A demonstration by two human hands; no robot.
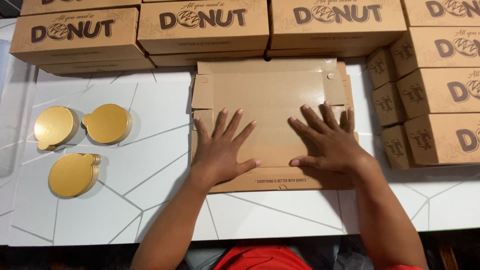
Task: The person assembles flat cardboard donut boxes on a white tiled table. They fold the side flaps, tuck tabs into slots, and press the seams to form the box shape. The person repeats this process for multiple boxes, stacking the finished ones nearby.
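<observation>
Two bare hands lie palm-down on a flat, unfolded brown cardboard box blank (270, 95) at the middle of a white table (150, 200) veined with thin grey lines. Left hand (222, 147) is fully open with fingers spread, pressing the blank's left half and gripping nothing. Right hand (327, 140) is likewise open and flat, fingers fanned toward the blank's right edge, thumb pointing inward, holding nothing. The blank's side flaps lie flat, and a line of dark print runs along its near edge. Behind the blank, along the far side of the table, stands a row of assembled brown boxes (202, 25), rectangular, each with dark lettering on its front face, stacked two high. To the right stands another stack of large boxes (440, 92) of the same kind, and just beside its left face sit three small brown boxes (387, 102) with dark script on their sides, one above another. To the left of the blank, well apart from it, rest three piles of round gold cake boards (107, 122), each board with a small tab.
</observation>
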